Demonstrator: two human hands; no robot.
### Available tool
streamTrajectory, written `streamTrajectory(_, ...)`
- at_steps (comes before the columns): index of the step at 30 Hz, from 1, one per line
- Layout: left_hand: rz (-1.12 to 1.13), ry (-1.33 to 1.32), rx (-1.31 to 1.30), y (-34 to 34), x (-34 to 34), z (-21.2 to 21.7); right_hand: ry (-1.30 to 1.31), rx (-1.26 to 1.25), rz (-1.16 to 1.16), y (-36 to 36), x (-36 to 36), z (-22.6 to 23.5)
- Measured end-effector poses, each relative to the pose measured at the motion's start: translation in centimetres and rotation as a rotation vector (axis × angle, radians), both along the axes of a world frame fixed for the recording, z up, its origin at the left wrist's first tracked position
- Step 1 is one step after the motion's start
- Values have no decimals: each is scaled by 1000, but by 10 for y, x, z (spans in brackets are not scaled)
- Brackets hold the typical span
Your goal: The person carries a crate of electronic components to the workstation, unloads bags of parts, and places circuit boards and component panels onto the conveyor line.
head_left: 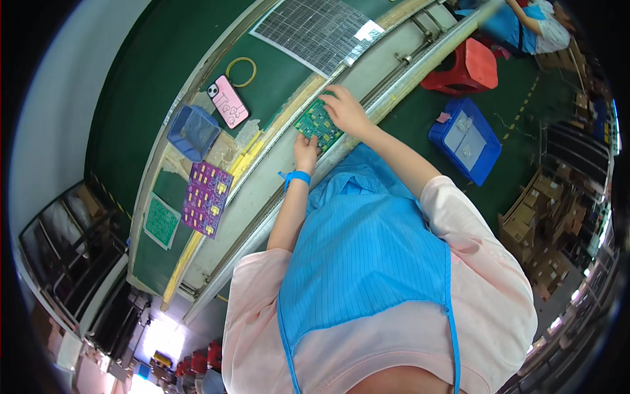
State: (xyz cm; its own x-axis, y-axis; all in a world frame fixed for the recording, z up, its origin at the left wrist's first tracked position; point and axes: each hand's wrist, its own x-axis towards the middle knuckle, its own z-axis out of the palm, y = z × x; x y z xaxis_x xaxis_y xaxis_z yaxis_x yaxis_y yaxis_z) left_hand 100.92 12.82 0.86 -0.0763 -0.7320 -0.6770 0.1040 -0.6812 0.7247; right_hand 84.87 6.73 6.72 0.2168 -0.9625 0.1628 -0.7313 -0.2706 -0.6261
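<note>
A green circuit board [315, 125], crowded with small parts, lies tilted between my two hands over the pale rail at the bench's near edge. My left hand [306, 153], with a blue band round its wrist, grips the board's near left edge between thumb and fingers. At the opposite corner my right hand [346, 111] curls its fingers over the far edge, partly covering it. Further left, a purple circuit board [205, 199] with several yellow and white parts rests across the yellow strip. Beside it is a smaller green board [162, 220].
On the green bench are a pink-cased phone [228, 102], a yellow ring of tape [254, 72], a small blue bin [193, 133] and a large gridded sheet [315, 33]. A red stool [467, 67] and a blue crate [464, 140] stand on the floor to the right. Another person [525, 29] sits beyond.
</note>
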Motion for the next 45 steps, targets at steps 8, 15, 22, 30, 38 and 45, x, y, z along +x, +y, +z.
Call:
streamTrajectory(8,-23,13,13,-8,-4,-15,-183,-14,-738,44,-150,24)
streamTrajectory(15,49,21,116,-2,-6,3,-314,-14,-879,0,-284,38)
streamTrajectory(22,145,-26,165,-9,-23,29,-226,-77,-710,-215,-433,45)
streamTrajectory(30,231,-145,362,-21,-40,28,-144,-77,-777,-442,-534,51)
streamTrajectory(38,396,-284,352,-15,-61,23,-344,239,-869,-557,-543,59)
streamTrajectory(45,407,-334,378,-18,-65,23,-285,300,-872,-581,-534,48)
